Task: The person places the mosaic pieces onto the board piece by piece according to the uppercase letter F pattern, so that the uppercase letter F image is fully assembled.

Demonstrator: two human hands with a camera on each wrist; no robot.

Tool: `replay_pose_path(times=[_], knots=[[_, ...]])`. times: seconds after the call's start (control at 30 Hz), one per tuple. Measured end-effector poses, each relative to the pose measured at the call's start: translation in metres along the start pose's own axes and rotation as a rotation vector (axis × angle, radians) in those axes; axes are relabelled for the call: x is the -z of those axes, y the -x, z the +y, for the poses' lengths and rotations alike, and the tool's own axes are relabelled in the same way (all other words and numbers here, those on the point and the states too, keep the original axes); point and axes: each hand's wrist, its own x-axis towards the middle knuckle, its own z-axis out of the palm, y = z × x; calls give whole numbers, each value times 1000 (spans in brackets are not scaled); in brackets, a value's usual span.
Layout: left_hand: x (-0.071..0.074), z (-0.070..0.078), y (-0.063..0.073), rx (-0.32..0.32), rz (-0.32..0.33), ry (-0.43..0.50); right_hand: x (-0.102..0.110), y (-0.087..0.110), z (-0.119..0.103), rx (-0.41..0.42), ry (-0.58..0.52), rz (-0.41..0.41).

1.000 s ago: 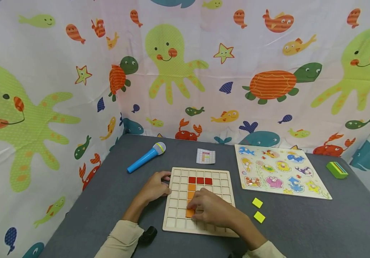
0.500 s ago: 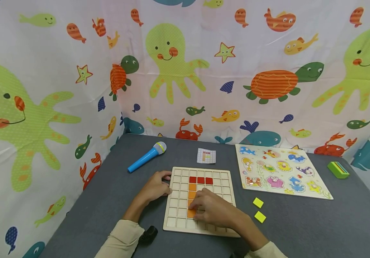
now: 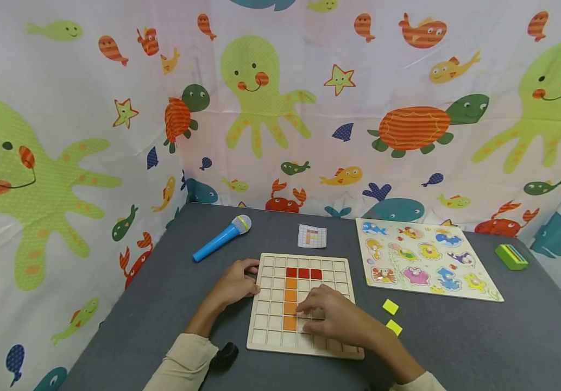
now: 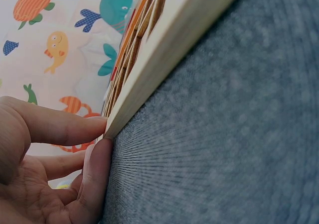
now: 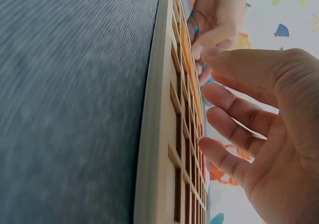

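A wooden grid board (image 3: 260, 320) lies flat on the grey table. Three red square tiles (image 3: 303, 273) form a row in it. Below the leftmost red one runs a column of several orange tiles (image 3: 290, 296). My left hand (image 3: 233, 283) touches the board's left edge with thumb and finger, fingertips against the wooden side in the left wrist view. Over the board's right half hovers my right hand (image 3: 336, 315), nothing between its parted thumb and fingers (image 5: 232, 162). Two yellow tiles (image 3: 390, 307) lie right of the board, one partly behind my right hand.
Behind the board lies a small printed pattern card (image 3: 311, 237). A blue toy microphone (image 3: 221, 239) is at the back left. To the right are a sea-animal puzzle board (image 3: 427, 260) and a stack of coloured blocks (image 3: 511, 257). A fish-patterned curtain (image 3: 270, 114) rises behind the table.
My right hand has let go of the lowest orange tile and moved a little right, so the orange column shows fully. My left hand stays at the board's edge.
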Motion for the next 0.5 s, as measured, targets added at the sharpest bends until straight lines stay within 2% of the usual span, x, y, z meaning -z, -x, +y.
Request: replay_pose_path(times=[0.2, 0.5], knots=[[0, 0, -2, 3, 9, -13, 6, 12, 7, -3, -20, 26], [0, -1, -1, -1, 1, -10, 15, 32, 22, -64, -38, 39]])
